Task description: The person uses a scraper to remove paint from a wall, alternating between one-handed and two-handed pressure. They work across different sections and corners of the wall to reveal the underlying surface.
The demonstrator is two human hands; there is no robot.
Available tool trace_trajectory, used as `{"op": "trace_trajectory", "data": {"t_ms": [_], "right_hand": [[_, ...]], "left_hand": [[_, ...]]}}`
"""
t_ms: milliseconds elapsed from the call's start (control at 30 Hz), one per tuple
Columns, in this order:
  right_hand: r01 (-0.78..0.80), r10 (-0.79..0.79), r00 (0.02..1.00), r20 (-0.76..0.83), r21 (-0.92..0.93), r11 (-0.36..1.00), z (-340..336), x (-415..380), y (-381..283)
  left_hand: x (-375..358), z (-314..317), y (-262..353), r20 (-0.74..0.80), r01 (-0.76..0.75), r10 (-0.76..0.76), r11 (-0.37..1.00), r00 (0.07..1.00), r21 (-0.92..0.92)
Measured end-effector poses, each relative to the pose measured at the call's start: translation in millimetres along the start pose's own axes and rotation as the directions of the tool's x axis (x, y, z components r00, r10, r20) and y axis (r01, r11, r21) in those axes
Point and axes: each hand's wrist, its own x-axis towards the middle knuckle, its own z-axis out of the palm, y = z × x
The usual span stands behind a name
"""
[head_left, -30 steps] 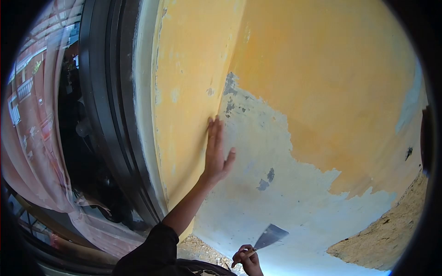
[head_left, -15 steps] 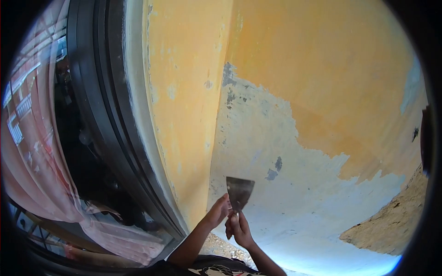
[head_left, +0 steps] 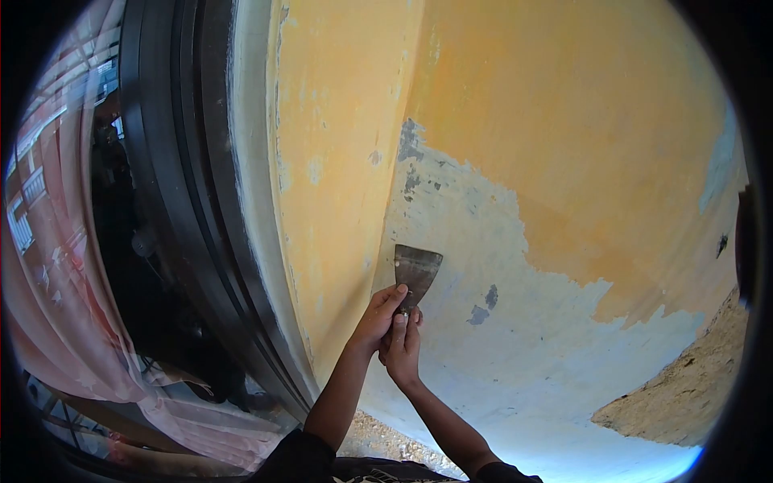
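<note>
A scraper with a wide, flared metal blade (head_left: 418, 270) points up in front of the wall corner, its handle mostly hidden by the hands. My right hand (head_left: 402, 346) is closed round the handle, thumb lying along it. Just left of it, my left hand (head_left: 378, 317) is closed at the base of the blade, with its thumb against the metal. Behind the blade the wall has a pale, bare area (head_left: 451, 241) below ragged-edged yellow paint (head_left: 580, 145). Whether the blade touches the wall, I cannot tell.
On the left stands a dark window or door frame (head_left: 189, 177) with glass and a pink curtain (head_left: 64, 322) behind it. A narrow yellow wall strip (head_left: 338, 145) runs beside the frame. Rough brown ground (head_left: 684, 394) shows at the lower right, and gravelly ground (head_left: 386, 439) below my arms.
Both hands and the scraper have moved up in view. My left hand, earlier beside the blade with fingers raised, has come onto the blade's base. The view has shifted slightly.
</note>
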Motion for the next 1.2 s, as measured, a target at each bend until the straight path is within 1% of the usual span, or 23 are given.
{"op": "trace_trajectory", "data": {"t_ms": [67, 100, 167, 233, 300, 433, 467, 533, 633, 667, 700, 733, 767, 800, 833, 900, 933, 1000, 1033, 1100, 1133, 1167, 1200], "right_hand": [[0.050, -0.055, 0.998, -0.034, -0.147, 0.988, 4, 8, -5], [0.050, -0.056, 0.998, -0.035, -0.148, 0.988, 4, 15, -7], [0.191, -0.192, 0.981, 0.023, -0.269, 0.944, 5, 33, -11], [0.184, -0.191, 0.982, -0.001, -0.255, 0.949, 19, 33, -43], [0.004, 0.001, 0.999, 0.049, -0.102, 0.995, 27, 28, -66], [0.028, -0.019, 0.996, 0.085, -0.100, 0.995, 27, 23, -64], [0.038, -0.031, 0.996, 0.078, -0.091, 0.995, 27, 21, -65], [0.057, -0.051, 0.996, 0.073, -0.077, 0.995, 27, 16, -65], [0.069, -0.068, 0.996, 0.059, -0.026, 0.997, 24, 23, -68], [0.138, -0.134, 0.990, 0.048, -0.083, 0.987, 27, 32, -69], [0.201, -0.198, 0.979, 0.037, -0.140, 0.969, 29, 39, -71], [0.204, -0.201, 0.979, 0.034, -0.140, 0.969, 32, 45, -79], [0.171, -0.167, 0.985, 0.051, -0.085, 0.982, 37, 50, -90], [0.133, -0.131, 0.989, 0.072, -0.030, 0.991, 39, 50, -96], [0.127, -0.125, 0.990, 0.068, -0.027, 0.991, 39, 46, -96], [0.097, -0.096, 0.994, 0.058, -0.022, 0.995, 37, 37, -96], [0.103, -0.101, 0.993, 0.060, -0.022, 0.994, 38, 39, -101], [0.109, -0.109, 0.994, -0.001, -0.015, 0.994, 43, 43, -113], [0.097, -0.097, 0.995, -0.005, -0.017, 0.995, 43, 46, -118], [0.050, -0.050, 0.996, 0.069, 0.003, 0.999, 45, 51, -127], [0.086, -0.084, 0.995, 0.044, -0.030, 0.996, 47, 44, -127], [0.088, -0.086, 0.995, 0.045, -0.029, 0.996, 48, 36, -123], [0.120, -0.119, 0.992, 0.035, -0.033, 0.992, 49, 31, -120]], "left_hand": [[5, 2, 7, -0.040, -0.018, 0.016, 0.998, 0.999, -0.055], [8, 4, 14, -0.039, -0.017, 0.015, 0.998, 0.999, -0.057], [17, 11, 33, -0.064, -0.027, 0.024, 0.999, 0.998, -0.041], [23, 17, 50, -0.073, -0.041, 0.037, 0.997, 0.997, -0.059], [25, 19, 61, -0.042, -0.010, 0.008, 0.998, 0.999, -0.055], [20, 21, 63, -0.018, -0.078, 0.077, 0.995, 0.997, -0.056], [20, 19, 60, -0.020, -0.079, 0.078, 0.995, 0.997, -0.054], [20, 20, 52, 0.003, -0.049, 0.049, 0.999, 0.999, 0.009], [23, 28, 56, 0.008, -0.044, 0.044, 0.999, 0.999, -0.001], [28, 27, 62, -0.022, -0.046, 0.047, 0.998, 0.999, 0.043], [33, 30, 71, -0.017, -0.045, 0.046, 0.998, 0.999, 0.046], [38, 34, 81, -0.004, -0.090, 0.090, 0.996, 0.996, 0.007], [42, 38, 90, 0.006, -0.132, 0.132, 0.991, 0.991, -0.034], [44, 42, 97, 0.009, -0.147, 0.147, 0.989, 0.989, -0.006], [40, 44, 97, 0.006, -0.142, 0.142, 0.990, 0.990, -0.005], [35, 47, 94, 0.021, -0.062, 0.062, 0.998, 0.998, 0.000], [39, 45, 96, 0.024, -0.067, 0.067, 0.998, 0.997, 0.002], [49, 41, 98, 0.031, -0.099, 0.097, 0.991, 0.995, 0.089], [49, 44, 103, 0.023, -0.089, 0.087, 0.993, 0.996, 0.084], [49, 51, 117, 0.041, -0.094, 0.094, 0.996, 0.995, -0.009], [42, 55, 118, 0.056, -0.103, 0.103, 0.995, 0.993, -0.010], [37, 54, 114, 0.057, -0.104, 0.105, 0.995, 0.993, -0.009], [35, 53, 111, 0.083, -0.049, 0.052, 0.998, 0.995, -0.030]]}}
